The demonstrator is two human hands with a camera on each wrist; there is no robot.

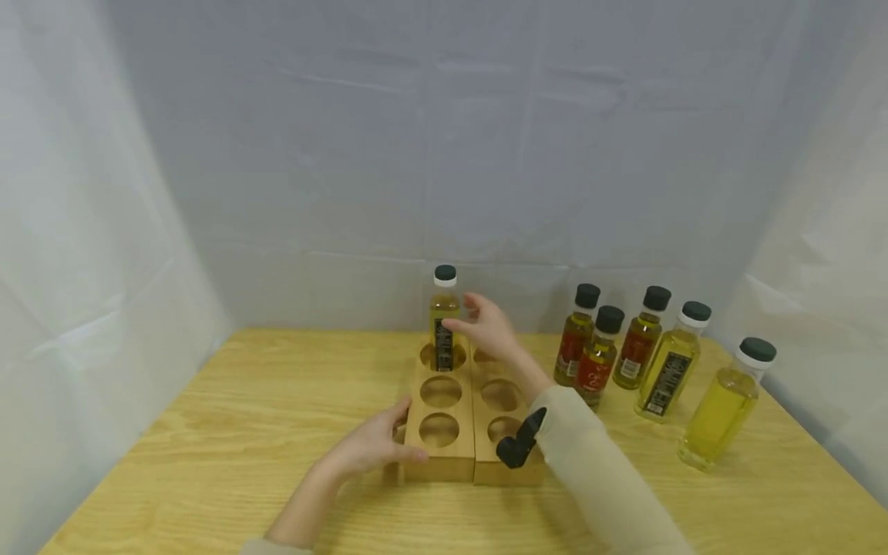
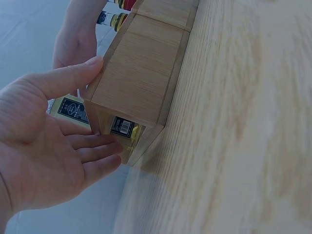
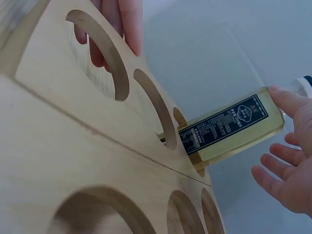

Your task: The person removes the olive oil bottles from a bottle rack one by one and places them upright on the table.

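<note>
Two wooden bottle racks (image 1: 475, 455) stand side by side, with round holes in their tops. A clear square bottle (image 1: 444, 308) of yellow oil, with a black label and dark green cap, sits upright in the far hole of the left rack. My right hand (image 1: 489, 327) is beside its upper part, thumb at the shoulder and fingers spread off the glass; whether the thumb touches is unclear. My left hand (image 2: 53, 126) holds the left rack at its near left corner. Its thumb lies on the top edge, and its fingers reach into the open side, visible through a hole in the right wrist view.
To the right stand several bottles: red-labelled ones with black caps (image 1: 597, 366), a black-labelled oil bottle (image 1: 669, 374), and another oil bottle (image 1: 721, 408) nearer the front. White sheeting (image 1: 333, 193) encloses the back and sides of the wooden table (image 1: 277, 408).
</note>
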